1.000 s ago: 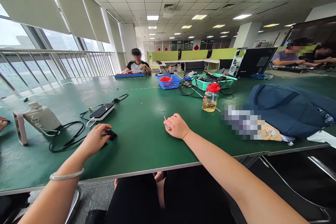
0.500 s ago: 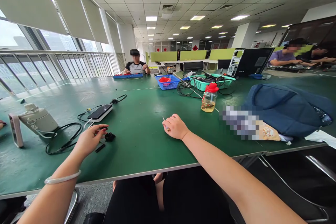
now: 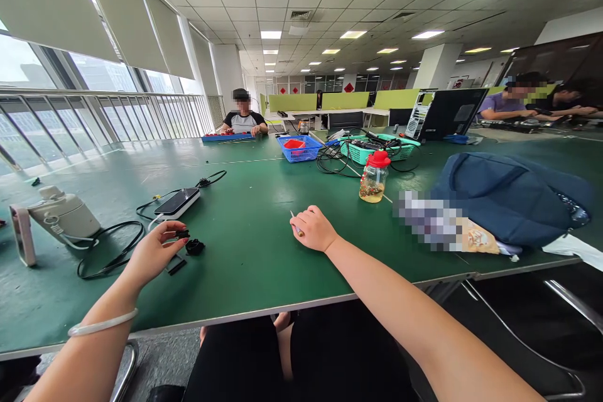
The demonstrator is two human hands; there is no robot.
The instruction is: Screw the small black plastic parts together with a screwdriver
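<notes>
On the left of the green table (image 3: 245,289), my left hand (image 3: 153,252) pinches a small black part (image 3: 181,234) between thumb and fingers. Just beside those fingertips lies another black piece (image 3: 195,247), irregular in outline. A flat black strip (image 3: 176,265) rests under the edge of the same hand. My right hand (image 3: 313,228) is a fist resting on the tabletop near the middle. Out of it pokes the pointed tip of a slim tool (image 3: 292,215), with a brownish end showing below the fingers. Most of that tool is hidden by the hand.
A white-and-black device (image 3: 178,202), a black cable (image 3: 110,267), a beige bottle (image 3: 66,217) and a phone (image 3: 22,235) stand left. Ahead are a red-lidded bottle (image 3: 374,179) and baskets (image 3: 301,149). A blue backpack (image 3: 513,198) lies right. Across the table sits a person (image 3: 242,118).
My left hand has lifted slightly and turned, so the small black part shows more plainly between its fingers. My right hand keeps its place. The person opposite has lowered a hand.
</notes>
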